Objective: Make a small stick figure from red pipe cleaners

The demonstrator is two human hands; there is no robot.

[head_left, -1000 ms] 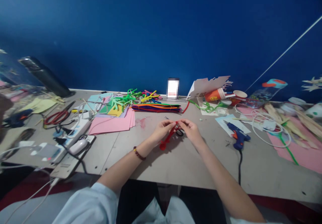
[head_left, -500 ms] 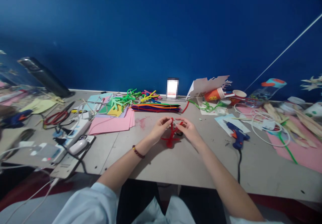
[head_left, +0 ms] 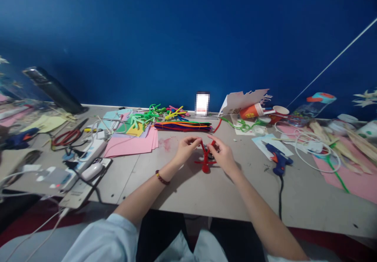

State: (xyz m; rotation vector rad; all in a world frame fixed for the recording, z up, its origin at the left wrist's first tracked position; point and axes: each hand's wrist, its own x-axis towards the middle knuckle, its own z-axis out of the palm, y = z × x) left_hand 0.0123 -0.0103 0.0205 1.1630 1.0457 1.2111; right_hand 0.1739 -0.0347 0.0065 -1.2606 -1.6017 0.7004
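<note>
Both my hands meet over the middle of the grey table [head_left: 188, 191]. My left hand [head_left: 186, 151] and my right hand [head_left: 221, 153] are closed in pinches on a red pipe-cleaner figure [head_left: 205, 161] with short side branches, held upright between them just above the table. A beaded bracelet [head_left: 161, 178] circles my left wrist. Something small and dark lies under my right fingers; I cannot make it out.
A bundle of coloured pipe cleaners [head_left: 182, 126] and pink paper sheets [head_left: 131, 144] lie beyond my left hand. A blue glue gun [head_left: 277, 158] with its cord sits right of my right hand. Red scissors [head_left: 67, 136], a power strip [head_left: 88, 152] and cables crowd the left; paper cups [head_left: 259, 111] stand at the back.
The red pipe-cleaner figure has turned from slanting down-left to upright, and both hands have shifted slightly right and nearer with it.
</note>
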